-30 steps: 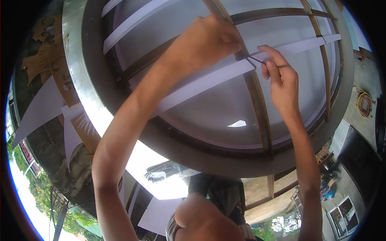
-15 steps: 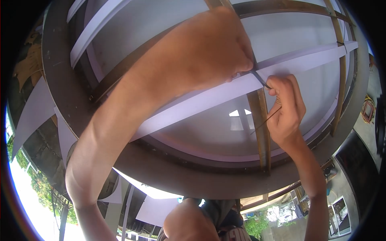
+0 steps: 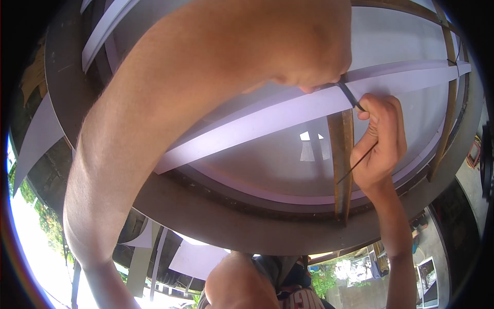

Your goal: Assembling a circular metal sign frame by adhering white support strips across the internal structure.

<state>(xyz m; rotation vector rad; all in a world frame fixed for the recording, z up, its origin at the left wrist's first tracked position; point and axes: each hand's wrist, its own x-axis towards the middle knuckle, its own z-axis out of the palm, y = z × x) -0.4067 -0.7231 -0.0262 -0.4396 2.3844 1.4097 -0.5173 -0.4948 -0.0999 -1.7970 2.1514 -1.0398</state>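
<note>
A pale lavender strip (image 3: 247, 129) crosses a big round frame (image 3: 267, 233) and passes over a brown bar (image 3: 340, 154). Around the strip near that crossing runs a black cable tie (image 3: 351, 98). My right hand (image 3: 382, 134) pinches the tie with bent fingers, and its thin tail sticks out below the palm, pointing down and left. My left hand (image 3: 309, 44) reaches over from the left and is curled against the strip's upper edge, right by the tie. Most of its fingers are turned away, so what they grip is hidden.
Another black tie (image 3: 455, 63) binds the strip to a bar (image 3: 445, 129) farther right. A glossy pale panel (image 3: 278, 170) lies behind the bars. Loose pale sheets (image 3: 38, 136) hang at the left. My knee (image 3: 239, 283) shows below the frame's near edge.
Both hands and the tie now appear farther right in the view, and the left forearm looks larger and higher. The frame has shifted slightly. Both hands keep their closed shape.
</note>
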